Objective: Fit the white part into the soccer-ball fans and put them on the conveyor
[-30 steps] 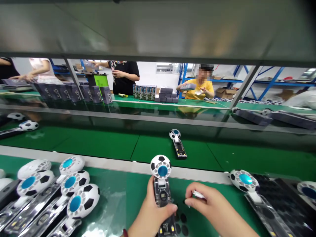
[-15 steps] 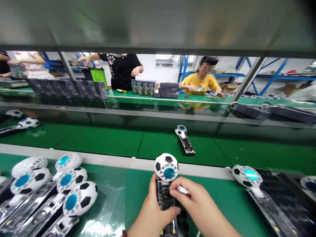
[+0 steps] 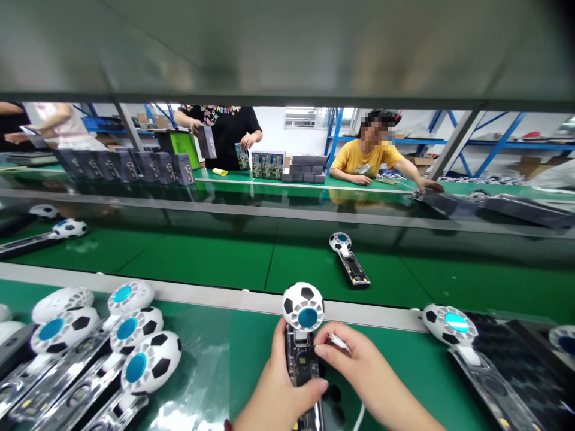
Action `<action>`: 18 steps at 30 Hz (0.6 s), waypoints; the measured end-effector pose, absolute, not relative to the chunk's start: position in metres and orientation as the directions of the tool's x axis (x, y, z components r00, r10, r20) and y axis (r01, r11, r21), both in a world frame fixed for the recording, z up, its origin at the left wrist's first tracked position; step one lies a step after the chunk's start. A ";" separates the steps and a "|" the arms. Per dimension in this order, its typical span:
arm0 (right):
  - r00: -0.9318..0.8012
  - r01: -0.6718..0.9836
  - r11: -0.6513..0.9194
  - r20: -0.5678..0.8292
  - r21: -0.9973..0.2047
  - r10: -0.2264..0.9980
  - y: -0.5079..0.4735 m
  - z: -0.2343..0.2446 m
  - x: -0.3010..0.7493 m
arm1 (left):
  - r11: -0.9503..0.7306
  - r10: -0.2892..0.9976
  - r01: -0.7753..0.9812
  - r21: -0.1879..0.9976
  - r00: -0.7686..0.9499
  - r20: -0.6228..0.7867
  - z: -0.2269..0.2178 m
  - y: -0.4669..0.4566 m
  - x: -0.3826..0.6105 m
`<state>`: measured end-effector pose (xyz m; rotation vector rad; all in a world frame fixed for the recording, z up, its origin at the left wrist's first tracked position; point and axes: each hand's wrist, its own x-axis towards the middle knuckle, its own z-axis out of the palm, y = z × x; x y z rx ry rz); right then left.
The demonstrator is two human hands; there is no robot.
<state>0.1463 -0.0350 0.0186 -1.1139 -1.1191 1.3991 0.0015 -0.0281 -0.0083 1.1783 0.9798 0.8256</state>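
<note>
My left hand (image 3: 281,377) is wrapped round the dark, see-through handle of a handheld fan (image 3: 303,306) with a white and black football head and a blue centre disc. The fan stands tilted up in front of me, head away. Beside the handle's right side, my right hand (image 3: 348,359) pinches a small white cable plug (image 3: 340,343). A white cable (image 3: 359,417) runs down below that hand. The right fingertips are at the handle's edge; whether the plug touches the fan I cannot tell.
Several similar fans (image 3: 151,362) lie at left on clear plastic. Another fan (image 3: 450,323) lies at right beside a black tray (image 3: 507,347). One fan (image 3: 353,266) rides the green conveyor belt (image 3: 305,257). Beyond it, co-workers handle boxes (image 3: 182,169). A shelf (image 3: 287,48) hangs overhead.
The right hand with the plug has shifted slightly right. Fans on the belt have moved right. One co-worker now lifts a box; the co-worker in yellow has reached right.
</note>
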 end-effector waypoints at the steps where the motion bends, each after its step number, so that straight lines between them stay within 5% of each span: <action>1: -0.091 -0.174 -0.092 -0.077 -0.980 0.993 -0.035 0.015 0.145 | 0.196 0.912 -0.032 0.980 0.373 -0.170 -0.009 -0.028 0.001; 9: -0.107 -0.539 -0.162 -0.124 -0.827 0.987 -0.014 -0.026 0.162 | 0.224 0.896 0.021 0.974 0.390 -0.214 -0.014 -0.025 -0.002; 18: -0.135 -0.647 -0.168 -0.105 -0.744 0.985 -0.015 -0.027 0.157 | 0.279 0.861 -0.128 0.952 0.473 -0.188 -0.014 -0.034 0.000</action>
